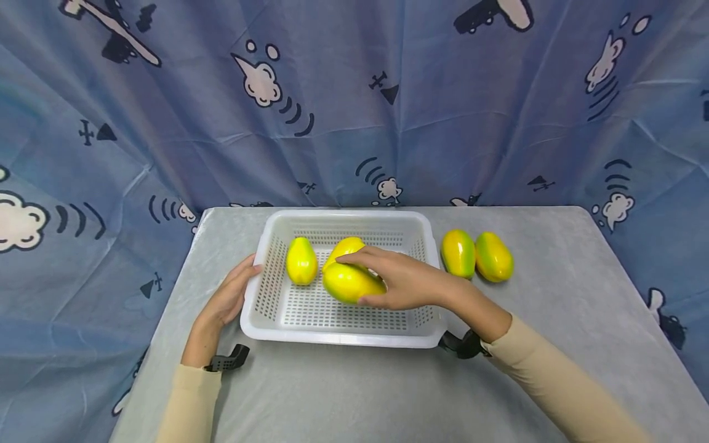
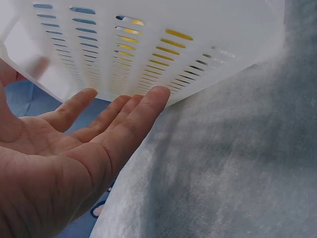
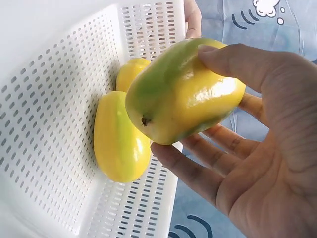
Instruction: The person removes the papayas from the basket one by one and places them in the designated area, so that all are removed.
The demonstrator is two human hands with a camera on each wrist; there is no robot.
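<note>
In the head view, my right hand [image 1: 404,280] reaches over a white perforated plastic basket [image 1: 343,339] and grips a yellow-green mango [image 1: 349,284]. The right wrist view shows the thumb on one side of this mango [image 3: 183,94] and the fingers on the other, held above the basket floor. Two more mangoes lie inside: one at the left [image 1: 301,261] and one partly hidden [image 1: 346,246] behind the held fruit. At the basket's left end, my left hand [image 1: 229,295] holds the rim, thumb over it and fingers against the outer wall [image 2: 208,29].
Two mangoes, a nearer-left one [image 1: 458,253] and another beside it [image 1: 495,257], lie on the grey-covered table [image 1: 343,394], right of the basket. A blue patterned curtain [image 1: 332,123] hangs behind the table. Each wrist wears a black camera strap.
</note>
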